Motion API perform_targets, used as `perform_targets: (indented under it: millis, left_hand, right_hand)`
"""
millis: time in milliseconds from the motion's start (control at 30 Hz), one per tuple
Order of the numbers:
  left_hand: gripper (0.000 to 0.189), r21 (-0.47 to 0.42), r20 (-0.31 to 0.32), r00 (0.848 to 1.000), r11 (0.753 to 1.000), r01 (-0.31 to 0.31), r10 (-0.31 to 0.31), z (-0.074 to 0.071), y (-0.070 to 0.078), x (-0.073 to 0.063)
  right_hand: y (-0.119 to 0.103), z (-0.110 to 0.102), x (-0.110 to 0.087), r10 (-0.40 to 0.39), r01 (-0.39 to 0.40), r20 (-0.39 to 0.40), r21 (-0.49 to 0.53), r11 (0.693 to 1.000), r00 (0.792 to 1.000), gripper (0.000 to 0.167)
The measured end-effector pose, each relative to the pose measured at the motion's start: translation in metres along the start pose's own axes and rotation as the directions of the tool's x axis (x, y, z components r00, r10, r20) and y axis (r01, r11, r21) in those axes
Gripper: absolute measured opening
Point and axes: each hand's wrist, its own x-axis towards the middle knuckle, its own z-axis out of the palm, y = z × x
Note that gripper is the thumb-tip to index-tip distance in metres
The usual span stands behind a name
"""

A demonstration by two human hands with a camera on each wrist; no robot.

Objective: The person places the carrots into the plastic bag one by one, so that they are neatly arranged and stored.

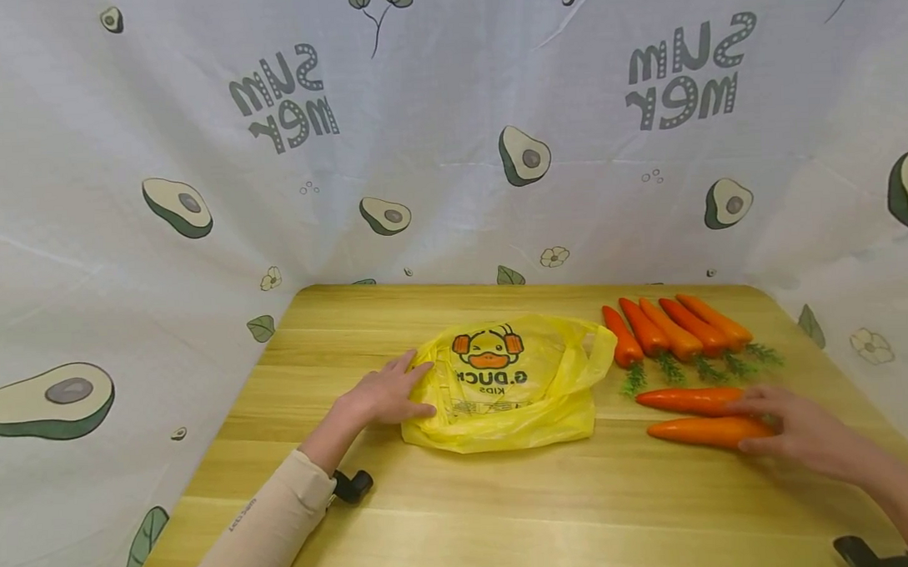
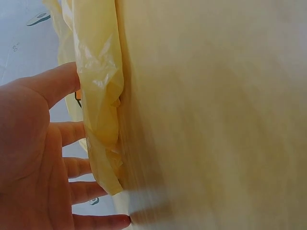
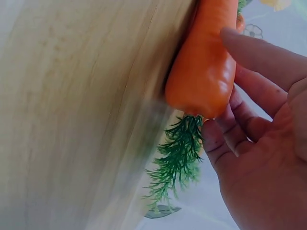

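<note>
A yellow plastic bag (image 1: 539, 364) printed with a duck face lies flat in the middle of the table. On its left edge rests my left hand (image 1: 386, 393), with fingers spread; the left wrist view shows straight fingertips against the bag's crumpled side (image 2: 98, 72). To the right, two orange carrots lie side by side, a nearer carrot (image 1: 699, 431) and a farther carrot (image 1: 683, 401). My right hand (image 1: 797, 430) holds the nearer one at its thick end, thumb on this side and fingers curled behind. Green fronds (image 3: 180, 148) hang from that end.
Behind the two carrots, several more carrots (image 1: 669, 330) lie in a slanted row with green tops, close to the bag's right side. A printed avocado curtain (image 1: 449, 133) surrounds the wooden table (image 1: 462, 517) at the back and sides.
</note>
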Motion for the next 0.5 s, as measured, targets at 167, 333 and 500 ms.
perform_targets:
  millis: [167, 333, 500]
  left_hand:
    - [0.082, 0.003, -0.002, 1.0, 1.0, 0.002, -0.002, 0.0015, -0.0013, 0.0012]
    - [0.082, 0.001, 0.003, 1.0, 1.0, 0.011, -0.011, 0.0019, -0.0012, 0.0019]
    - [0.081, 0.006, 0.01, 1.0, 1.0, 0.014, -0.014, 0.0008, 0.0019, 0.0013]
  right_hand:
    - [0.0009, 0.0002, 0.0024, -0.043, 0.041, -0.02, -0.093, 0.995, 0.999, 0.043]
    - [0.0027, 0.0028, 0.0037, -0.107, 0.1, -0.048, -0.125, 0.987, 0.993, 0.043]
    - [0.0037, 0.0042, 0.0056, -0.131, 0.123, -0.044, -0.162, 0.979, 0.99, 0.045]
